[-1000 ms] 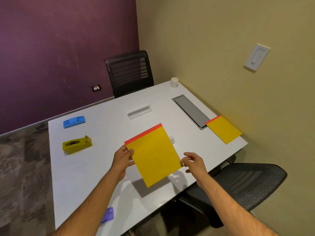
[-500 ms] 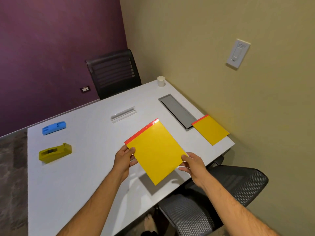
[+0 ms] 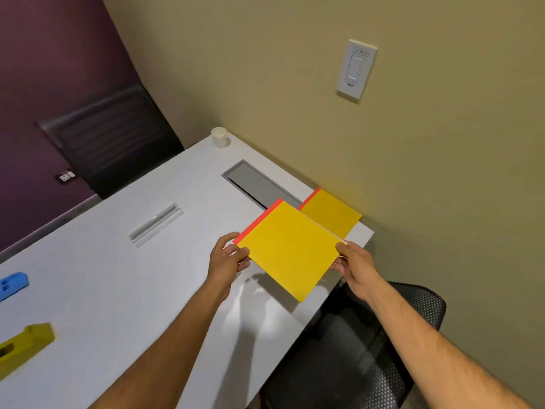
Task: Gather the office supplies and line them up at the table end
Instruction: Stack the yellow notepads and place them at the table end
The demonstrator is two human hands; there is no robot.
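Note:
I hold a yellow notepad with a red top strip [image 3: 290, 246] above the white table [image 3: 118, 290], near its right end. My left hand [image 3: 227, 256] grips the pad's left corner and my right hand [image 3: 352, 261] grips its right corner. A second yellow notepad [image 3: 331, 212] lies flat at the table's right end by the wall, partly hidden behind the held one. A clear ruler [image 3: 156, 224] lies mid-table. At the far left edge sit a blue stapler [image 3: 13, 284] and a yellow-green tape dispenser [image 3: 25, 346], both cut off by the frame.
A grey cable hatch [image 3: 259, 184] is set into the table beside the wall. A white paper cup [image 3: 219, 137] stands at the far corner. One black mesh chair [image 3: 354, 364] sits below the held pad; another black chair [image 3: 112, 140] stands at the far side.
My right hand took hold of the notepad's right corner. Both hands carried the pad rightward, so it now overlaps the second pad in view.

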